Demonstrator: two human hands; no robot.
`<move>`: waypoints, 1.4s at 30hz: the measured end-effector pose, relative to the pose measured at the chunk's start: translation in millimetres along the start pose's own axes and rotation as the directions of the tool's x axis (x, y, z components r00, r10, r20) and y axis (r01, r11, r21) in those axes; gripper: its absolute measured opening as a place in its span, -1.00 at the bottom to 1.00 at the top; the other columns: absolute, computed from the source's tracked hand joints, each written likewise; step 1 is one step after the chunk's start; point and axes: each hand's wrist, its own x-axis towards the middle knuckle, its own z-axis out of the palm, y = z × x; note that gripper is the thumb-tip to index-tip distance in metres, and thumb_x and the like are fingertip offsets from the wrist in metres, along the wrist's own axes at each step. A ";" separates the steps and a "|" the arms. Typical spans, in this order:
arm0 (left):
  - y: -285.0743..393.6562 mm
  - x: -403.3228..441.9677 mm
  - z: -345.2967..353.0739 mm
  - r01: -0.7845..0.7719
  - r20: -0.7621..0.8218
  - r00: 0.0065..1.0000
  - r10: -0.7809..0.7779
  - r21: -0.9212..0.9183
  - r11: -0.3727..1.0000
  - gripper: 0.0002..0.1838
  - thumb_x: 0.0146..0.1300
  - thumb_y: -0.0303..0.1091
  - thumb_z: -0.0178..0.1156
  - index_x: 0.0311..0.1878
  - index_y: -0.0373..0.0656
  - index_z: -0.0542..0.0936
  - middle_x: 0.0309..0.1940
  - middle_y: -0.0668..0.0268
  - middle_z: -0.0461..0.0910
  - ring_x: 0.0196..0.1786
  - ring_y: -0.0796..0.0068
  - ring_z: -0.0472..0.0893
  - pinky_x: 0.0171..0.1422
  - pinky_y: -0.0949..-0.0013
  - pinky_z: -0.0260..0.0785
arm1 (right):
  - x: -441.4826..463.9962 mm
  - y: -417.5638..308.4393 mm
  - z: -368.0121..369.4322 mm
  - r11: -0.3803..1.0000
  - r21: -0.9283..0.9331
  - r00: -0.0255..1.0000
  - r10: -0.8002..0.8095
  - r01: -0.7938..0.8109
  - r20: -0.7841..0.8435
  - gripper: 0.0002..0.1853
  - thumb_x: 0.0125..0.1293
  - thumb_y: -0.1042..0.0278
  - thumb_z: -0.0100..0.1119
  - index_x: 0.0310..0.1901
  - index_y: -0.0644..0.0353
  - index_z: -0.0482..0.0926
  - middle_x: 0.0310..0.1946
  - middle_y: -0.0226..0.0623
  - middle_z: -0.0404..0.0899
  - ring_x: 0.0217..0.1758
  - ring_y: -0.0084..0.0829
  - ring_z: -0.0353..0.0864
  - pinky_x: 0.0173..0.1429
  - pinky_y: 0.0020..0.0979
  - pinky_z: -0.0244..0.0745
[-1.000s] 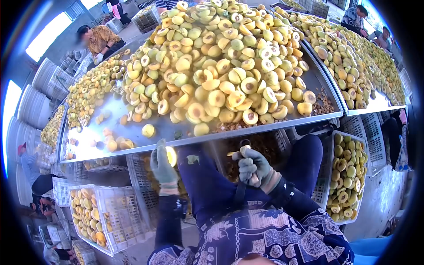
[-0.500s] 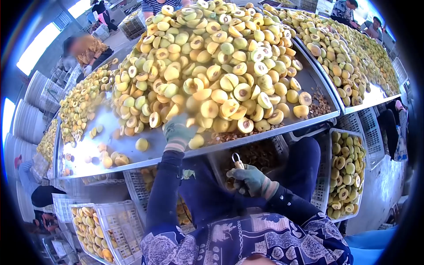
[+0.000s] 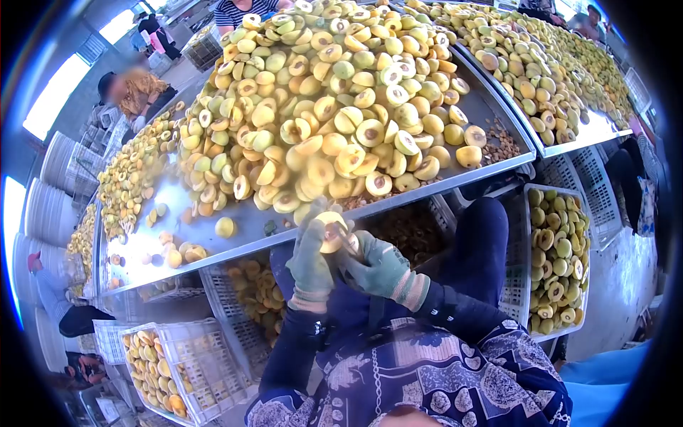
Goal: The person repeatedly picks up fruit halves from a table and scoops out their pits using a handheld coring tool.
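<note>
In front of my lap, my left hand (image 3: 313, 252), in a green glove, is closed around a yellow peach half (image 3: 331, 232) with its cut face showing. Touching it from the right is my gloved right hand (image 3: 380, 265), its fingers wrapped round a pitting tool (image 3: 351, 243) whose end meets the fruit; most of the tool is hidden by the fingers. Just beyond my hands, a large heap of halved peaches (image 3: 299, 121) covers much of the metal table (image 3: 245, 231). Many halves show brown centres.
A crate of peach halves (image 3: 551, 267) stands to my right, and a white crate (image 3: 203, 366) of them to my left. Below the table edge is a container of brown scraps (image 3: 405, 231). A second heaped table (image 3: 551, 151) lies at right. Several people sit around.
My left hand has come back from the heap to my lap, now holding a peach half. My right hand has lifted and brought the pitting tool against it.
</note>
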 end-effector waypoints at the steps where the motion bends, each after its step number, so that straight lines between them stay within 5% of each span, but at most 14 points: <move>1: -4.1 -3.2 3.1 -0.009 -0.003 1.000 0.009 -0.025 1.000 -0.44 0.45 -0.11 0.05 0.35 -0.29 0.30 0.22 0.05 0.43 0.13 0.10 0.55 0.26 0.11 0.45 | -3.3 -0.9 -3.9 0.998 -0.066 1.000 -0.021 0.020 -0.004 -0.77 0.30 0.26 0.22 -0.09 0.13 0.50 -0.32 -0.09 0.61 -0.25 -0.12 0.64 -0.14 -0.22 0.50; 4: -12.4 -7.9 12.8 -0.039 -0.010 0.999 0.039 -0.043 0.998 -0.41 0.42 -0.05 0.09 0.32 -0.32 0.32 0.26 0.13 0.39 0.24 0.11 0.46 0.32 0.08 0.38 | -13.3 -12.9 -16.6 0.993 -0.089 0.997 0.077 -0.077 -0.004 -0.73 0.29 0.26 0.20 -0.02 0.11 0.51 -0.28 -0.02 0.62 -0.19 0.02 0.62 -0.13 -0.16 0.51; 10: -23.2 -15.5 27.1 -0.094 -0.153 0.984 0.085 -0.051 0.994 -0.45 0.43 -0.07 0.07 0.30 -0.27 0.35 0.10 0.12 0.50 0.05 0.12 0.59 0.15 0.10 0.50 | -23.8 -13.8 -13.9 0.964 -0.230 0.982 -0.158 0.132 -0.100 -0.60 0.29 0.30 0.19 0.16 0.09 0.46 -0.20 -0.02 0.61 -0.17 0.05 0.62 -0.12 -0.12 0.52; 16: -23.6 -19.3 35.7 -0.127 -0.192 0.973 0.131 0.035 0.991 -0.49 0.44 -0.10 0.04 0.29 -0.25 0.38 0.03 0.11 0.55 -0.01 0.11 0.62 0.01 0.13 0.58 | -29.0 -28.1 -23.8 0.987 -0.160 1.000 0.028 -0.025 0.013 -0.62 0.29 0.31 0.21 0.12 0.13 0.46 -0.19 -0.02 0.62 -0.13 0.04 0.63 -0.09 -0.15 0.53; 22: -27.2 -17.9 23.0 -0.147 -0.153 0.975 0.158 0.082 0.986 -0.51 0.47 -0.12 0.00 0.25 -0.34 0.40 0.06 0.07 0.55 0.03 0.13 0.61 0.07 0.08 0.58 | -25.2 -12.3 -19.6 0.996 0.010 0.989 0.086 -0.088 0.122 -0.61 0.28 0.30 0.21 0.13 0.13 0.45 -0.19 0.02 0.63 -0.10 0.05 0.62 -0.06 -0.15 0.53; 25: -21.5 -19.4 32.3 -0.104 -0.222 0.971 0.087 -0.065 0.992 -0.72 0.42 -0.30 0.05 0.00 -0.33 0.54 -0.08 0.15 0.60 -0.10 0.29 0.64 -0.02 0.24 0.61 | -24.8 -14.1 -25.5 0.989 -0.129 0.977 0.095 -0.071 0.190 -0.59 0.27 0.28 0.21 0.14 0.12 0.44 -0.20 0.04 0.64 -0.10 0.07 0.63 -0.04 -0.12 0.52; 28: -14.0 -21.3 36.3 -0.055 -0.218 0.975 0.041 -0.059 0.997 -0.74 0.41 -0.33 0.05 -0.03 -0.34 0.55 -0.11 0.15 0.61 -0.13 0.31 0.65 -0.01 0.22 0.62 | -23.5 -17.0 -27.3 0.993 -0.116 0.985 0.019 0.001 0.174 -0.56 0.27 0.26 0.22 0.16 0.12 0.43 -0.22 0.05 0.64 -0.10 0.08 0.62 -0.02 -0.10 0.51; 31: -19.9 -17.7 31.6 -0.111 -0.194 0.976 0.101 -0.043 0.993 -0.74 0.40 -0.33 0.07 -0.03 -0.34 0.56 -0.07 0.13 0.61 -0.18 0.30 0.66 -0.02 0.22 0.63 | -15.7 -34.9 -41.2 0.947 -0.299 0.927 0.211 -0.115 0.310 -0.54 0.27 0.25 0.21 0.19 0.12 0.41 -0.21 0.06 0.64 -0.08 0.07 0.62 0.00 -0.10 0.50; 34: -24.5 -16.1 12.5 -0.070 -0.105 0.992 0.075 0.045 0.997 -0.56 0.46 -0.20 0.06 0.16 -0.43 0.44 0.01 0.13 0.56 0.05 0.19 0.61 0.03 0.00 0.62 | -10.6 -24.0 -35.9 0.969 -0.161 0.890 0.238 -0.189 0.389 -0.57 0.27 0.24 0.20 0.15 0.15 0.43 -0.21 0.06 0.64 -0.08 0.07 0.61 0.02 -0.10 0.49; 37: -27.6 -16.0 9.6 -0.064 -0.139 0.988 0.071 0.054 0.997 -0.58 0.45 -0.20 0.06 0.12 -0.41 0.47 0.02 0.12 0.57 0.05 0.18 0.61 0.00 0.00 0.63 | -7.6 -50.1 -45.7 0.803 -0.022 0.681 0.519 -0.595 0.516 -0.67 0.31 0.19 0.16 0.02 0.17 0.48 -0.33 -0.02 0.65 -0.29 -0.04 0.68 -0.18 -0.18 0.57; 39: -30.0 -15.1 12.1 -0.057 -0.197 0.979 0.061 0.026 0.998 -0.59 0.46 -0.18 0.06 0.11 -0.38 0.49 0.02 0.12 0.58 0.02 0.19 0.63 -0.03 0.06 0.64 | -15.2 2.2 -23.4 0.997 -0.058 0.956 0.062 -0.047 0.288 -0.72 0.32 0.16 0.13 -0.07 0.15 0.50 -0.43 -0.15 0.62 -0.49 -0.21 0.64 -0.40 -0.30 0.53; 40: -30.8 -14.2 13.2 -0.056 -0.223 0.973 0.057 0.010 0.998 -0.60 0.46 -0.18 0.06 0.10 -0.37 0.50 0.02 0.11 0.58 0.00 0.19 0.64 -0.05 0.09 0.64 | -17.6 20.5 -16.3 0.962 -0.130 0.960 -0.214 0.239 0.183 -0.74 0.33 0.15 0.12 -0.12 0.14 0.51 -0.48 -0.21 0.60 -0.59 -0.30 0.62 -0.51 -0.36 0.51; 41: -31.6 -14.3 10.0 -0.042 -0.197 0.979 0.054 0.067 0.997 -0.60 0.46 -0.17 0.06 0.12 -0.34 0.50 0.02 0.12 0.58 -0.02 0.19 0.65 -0.06 0.13 0.64 | -13.4 -1.0 -23.8 0.995 0.000 0.944 0.092 -0.097 0.317 -0.76 0.33 0.14 0.11 -0.13 0.13 0.51 -0.51 -0.27 0.57 -0.63 -0.39 0.57 -0.58 -0.43 0.45; 42: -32.5 -14.5 3.9 -0.030 -0.172 0.984 0.051 0.125 0.992 -0.59 0.46 -0.15 0.06 0.13 -0.32 0.50 0.02 0.13 0.59 -0.04 0.19 0.65 -0.08 0.16 0.64 | -8.7 -27.7 -35.3 0.896 0.075 0.806 0.354 -0.438 0.475 -0.76 0.33 0.14 0.09 -0.15 0.12 0.51 -0.54 -0.32 0.55 -0.68 -0.48 0.52 -0.64 -0.49 0.38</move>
